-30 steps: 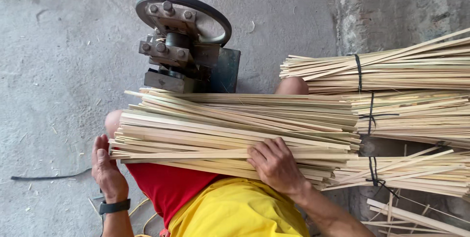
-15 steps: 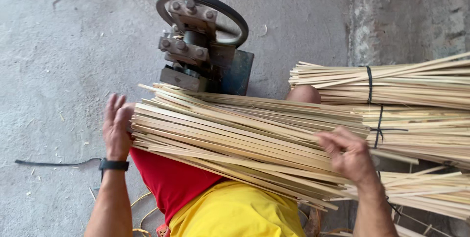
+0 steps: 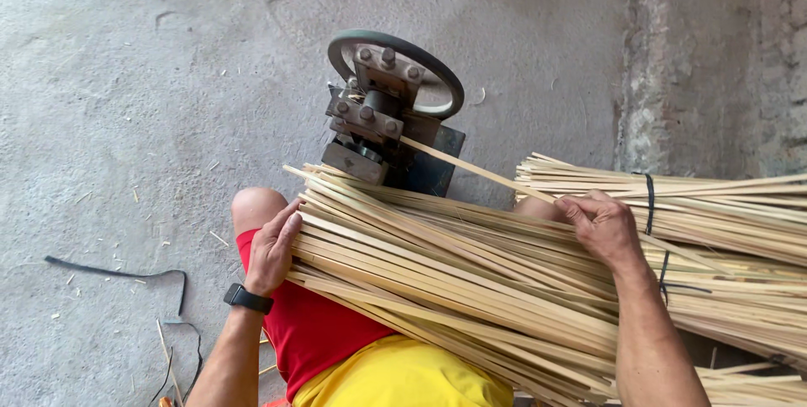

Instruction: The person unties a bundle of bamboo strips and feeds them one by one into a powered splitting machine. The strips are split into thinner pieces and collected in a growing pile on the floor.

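Note:
A thick loose bundle of pale bamboo strips point(image 3: 437, 272) lies across my lap, over red shorts and a yellow shirt. My left hand point(image 3: 273, 247) presses flat against the bundle's left ends, by my knee. My right hand point(image 3: 601, 226) grips one single strip point(image 3: 471, 167) near its right part; that strip's far end reaches into the jaws of a small metal machine point(image 3: 382, 117) with a dark green flywheel, standing on the floor just beyond the bundle.
Tied bundles of bamboo strips point(image 3: 731, 205) are stacked at the right, bound with black bands. A black strap point(image 3: 126, 272) lies on the concrete floor at the left. A rough wall point(image 3: 714, 54) rises at the back right.
My left hand moved from the floor side onto the bundle's left ends. My right hand lifted off the bundle and now holds a single strip pointed into the machine.

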Available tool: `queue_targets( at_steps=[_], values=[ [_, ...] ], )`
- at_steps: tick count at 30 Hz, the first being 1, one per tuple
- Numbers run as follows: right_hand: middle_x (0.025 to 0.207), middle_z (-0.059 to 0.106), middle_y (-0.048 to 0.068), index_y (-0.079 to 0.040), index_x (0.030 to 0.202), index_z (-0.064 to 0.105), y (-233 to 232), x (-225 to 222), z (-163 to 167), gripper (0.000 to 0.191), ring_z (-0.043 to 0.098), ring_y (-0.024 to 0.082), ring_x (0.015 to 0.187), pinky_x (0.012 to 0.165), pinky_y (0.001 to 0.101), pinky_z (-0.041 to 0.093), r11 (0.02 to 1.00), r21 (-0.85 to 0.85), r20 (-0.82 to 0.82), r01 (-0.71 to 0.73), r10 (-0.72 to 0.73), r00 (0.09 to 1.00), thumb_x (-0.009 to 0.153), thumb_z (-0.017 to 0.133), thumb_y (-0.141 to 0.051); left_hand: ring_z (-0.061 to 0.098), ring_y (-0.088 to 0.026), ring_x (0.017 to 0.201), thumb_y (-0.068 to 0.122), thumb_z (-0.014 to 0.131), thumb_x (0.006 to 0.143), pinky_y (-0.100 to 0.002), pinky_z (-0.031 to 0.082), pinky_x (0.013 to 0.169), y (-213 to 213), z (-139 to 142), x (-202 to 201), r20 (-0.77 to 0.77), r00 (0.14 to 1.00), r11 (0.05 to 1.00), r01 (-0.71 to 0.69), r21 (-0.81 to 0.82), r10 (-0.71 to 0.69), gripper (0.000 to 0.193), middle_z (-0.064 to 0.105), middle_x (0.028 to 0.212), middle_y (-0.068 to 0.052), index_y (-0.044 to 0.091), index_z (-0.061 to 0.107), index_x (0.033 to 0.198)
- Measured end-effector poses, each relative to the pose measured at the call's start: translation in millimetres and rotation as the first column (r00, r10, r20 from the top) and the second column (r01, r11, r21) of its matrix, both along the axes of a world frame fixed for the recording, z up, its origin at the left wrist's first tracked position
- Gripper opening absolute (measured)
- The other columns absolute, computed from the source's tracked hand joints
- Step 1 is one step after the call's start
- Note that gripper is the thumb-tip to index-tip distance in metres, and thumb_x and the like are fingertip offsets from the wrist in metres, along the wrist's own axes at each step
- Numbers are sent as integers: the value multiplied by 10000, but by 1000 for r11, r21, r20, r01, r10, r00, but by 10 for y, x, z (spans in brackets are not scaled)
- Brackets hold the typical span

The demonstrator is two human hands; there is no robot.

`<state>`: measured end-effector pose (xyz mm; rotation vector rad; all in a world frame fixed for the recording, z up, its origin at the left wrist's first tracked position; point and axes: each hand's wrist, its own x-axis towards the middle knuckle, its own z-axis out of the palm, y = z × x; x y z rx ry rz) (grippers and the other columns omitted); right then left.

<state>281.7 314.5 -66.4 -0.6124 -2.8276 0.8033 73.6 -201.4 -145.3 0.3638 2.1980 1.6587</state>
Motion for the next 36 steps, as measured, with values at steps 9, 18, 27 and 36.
queue_targets(
  at_steps=[9,18,27,36],
  values=[
    [948,792,72,-149,1064,814,-299,-305,51,257,757,214,837,726,341,599,1000,5,22,17,-17,1000,949,713,-356,688,-218,1082,367,535,1044,-386,584,873,351,558,-628,-121,953,903,-303,-305,279,476,700,1284,-133,94,620,1425],
    [901,760,54,-175,1035,804,-558,-531,48,277,780,171,788,620,324,641,983,-183,92,23,-6,996,951,671,-403,721,-251,981,214,632,1030,-358,610,821,1200,472,-1498,247,916,826,-393,404,316,427,728,1170,-195,18,512,1389],
    [933,743,84,-56,960,780,-1158,-682,-52,147,712,232,826,728,349,561,967,-80,-71,-241,235,969,849,784,-153,773,-256,898,165,627,1022,-379,680,786,1149,517,-1704,443,864,621,-487,614,240,323,764,1037,-166,-3,603,1297],
    [1026,738,48,-157,1017,819,-440,-139,-66,215,696,157,851,643,294,597,983,-183,178,3,30,984,877,752,-307,725,-165,747,237,675,998,-316,645,658,871,671,-1694,417,815,568,-580,585,403,436,734,892,-76,81,609,1399]
  ],
)
